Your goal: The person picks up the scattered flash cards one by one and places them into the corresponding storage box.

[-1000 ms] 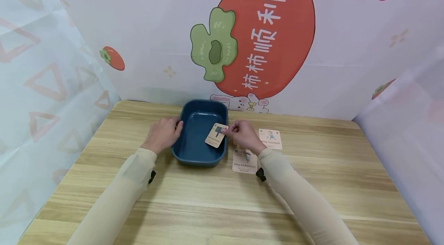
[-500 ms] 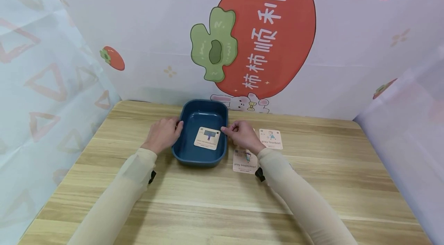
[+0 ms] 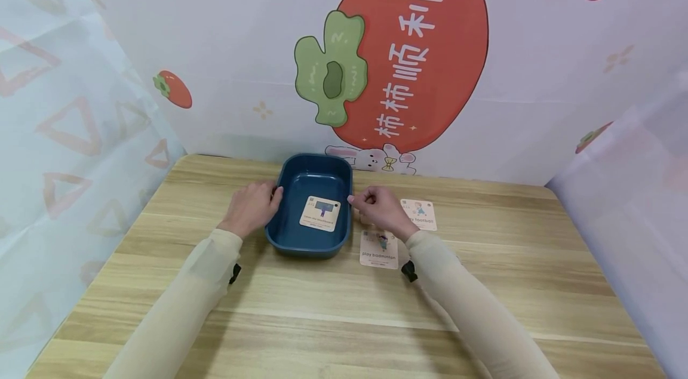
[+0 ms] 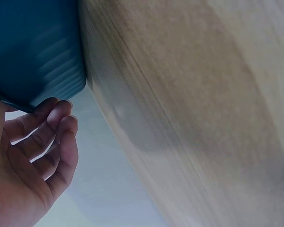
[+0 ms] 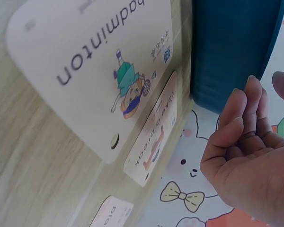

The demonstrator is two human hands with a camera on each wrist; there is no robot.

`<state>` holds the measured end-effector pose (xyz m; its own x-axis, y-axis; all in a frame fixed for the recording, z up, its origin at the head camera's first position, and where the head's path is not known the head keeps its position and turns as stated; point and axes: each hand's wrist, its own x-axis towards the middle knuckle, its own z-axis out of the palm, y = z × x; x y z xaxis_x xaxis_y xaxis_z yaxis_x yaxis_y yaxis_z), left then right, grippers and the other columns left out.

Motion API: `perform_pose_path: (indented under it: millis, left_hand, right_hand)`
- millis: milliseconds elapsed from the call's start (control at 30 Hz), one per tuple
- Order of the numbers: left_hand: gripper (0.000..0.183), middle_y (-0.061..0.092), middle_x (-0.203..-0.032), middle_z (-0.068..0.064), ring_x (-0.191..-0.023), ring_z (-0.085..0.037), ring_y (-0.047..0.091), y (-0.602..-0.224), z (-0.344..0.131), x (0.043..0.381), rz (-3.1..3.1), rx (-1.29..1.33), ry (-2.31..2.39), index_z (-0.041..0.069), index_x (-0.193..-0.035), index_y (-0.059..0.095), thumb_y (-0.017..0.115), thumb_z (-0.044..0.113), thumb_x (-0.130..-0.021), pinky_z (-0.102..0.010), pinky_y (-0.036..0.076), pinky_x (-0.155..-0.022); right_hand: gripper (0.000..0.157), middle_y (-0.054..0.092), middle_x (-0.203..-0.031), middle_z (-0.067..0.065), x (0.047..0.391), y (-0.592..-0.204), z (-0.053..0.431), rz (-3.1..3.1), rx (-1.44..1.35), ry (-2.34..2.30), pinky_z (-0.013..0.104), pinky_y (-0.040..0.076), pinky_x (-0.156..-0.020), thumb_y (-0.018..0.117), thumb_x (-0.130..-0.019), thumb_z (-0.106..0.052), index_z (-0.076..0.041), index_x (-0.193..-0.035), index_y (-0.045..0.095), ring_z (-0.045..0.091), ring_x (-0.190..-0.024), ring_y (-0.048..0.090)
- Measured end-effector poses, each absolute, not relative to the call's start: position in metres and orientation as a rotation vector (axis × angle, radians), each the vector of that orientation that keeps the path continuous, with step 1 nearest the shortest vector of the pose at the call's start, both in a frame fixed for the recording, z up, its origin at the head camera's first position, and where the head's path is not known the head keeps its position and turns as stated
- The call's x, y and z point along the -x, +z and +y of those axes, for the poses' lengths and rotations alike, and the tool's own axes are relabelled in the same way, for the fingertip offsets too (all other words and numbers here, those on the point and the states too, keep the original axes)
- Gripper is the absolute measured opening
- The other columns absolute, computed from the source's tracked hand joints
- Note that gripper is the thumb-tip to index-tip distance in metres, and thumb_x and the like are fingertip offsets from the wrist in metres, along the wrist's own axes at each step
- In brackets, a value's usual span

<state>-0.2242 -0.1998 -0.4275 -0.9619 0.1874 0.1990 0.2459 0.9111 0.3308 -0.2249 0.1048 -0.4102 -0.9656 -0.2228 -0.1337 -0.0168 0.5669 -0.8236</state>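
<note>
A dark blue plastic tray (image 3: 309, 245) stands on the table. My left hand (image 3: 251, 206) grips its left rim, thumb over the edge and fingers outside, as the left wrist view shows at the tray wall (image 4: 42, 52). Inside the tray a square "clean the blackboard" card (image 3: 319, 213) lies face up. My right hand (image 3: 378, 209) hovers beside the right rim, fingers loosely bent and holding nothing; thumb and fingers are apart in the right wrist view. Beneath it lies a "take a break" card (image 5: 154, 135), mostly hidden in the head view.
A "play badminton" card (image 3: 379, 249) lies in front of the right hand, and a "play football" card (image 3: 420, 215) to its right. The wooden table (image 3: 312, 325) ends at a printed backdrop (image 3: 231, 122) close behind the tray.
The blackboard card has left my right hand's pinch and dropped flat into the tray. My right hand has then drawn slightly right, off the tray. My left hand stays on the rim.
</note>
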Motion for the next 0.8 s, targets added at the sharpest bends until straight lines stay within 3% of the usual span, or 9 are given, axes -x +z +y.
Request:
perform_pose_path:
  millis: [567, 800]
  left_hand:
    - [0.035, 0.051, -0.064, -0.004, -0.055, -0.021, 0.052, -0.428, -0.201, 0.224, -2.926, 0.323, -0.557, 0.009, -0.079, 0.057, 0.046, 0.027, -0.107, -0.034, 0.040, -0.050]
    - [0.034, 0.051, -0.064, -0.004, -0.056, -0.021, 0.052, -0.428, -0.200, 0.223, -2.929, 0.319, -0.573, 0.009, -0.080, 0.058, 0.046, 0.027, -0.107, -0.034, 0.040, -0.050]
  right_hand:
    - [0.023, 0.061, -0.079, 0.007, 0.215, -0.411, 0.132, 2.668, 0.347, -1.280, 0.031, 0.045, -0.062, 0.070, -0.098, -0.028, -0.008, -0.088, 0.065, 0.021, -0.071, 0.055]
    - [0.020, 0.061, -0.082, 0.006, 0.210, -0.410, 0.143, 2.682, 0.391, -1.187, 0.031, 0.046, -0.064, 0.071, -0.097, -0.027, -0.008, -0.092, 0.065, 0.020, -0.074, 0.055]
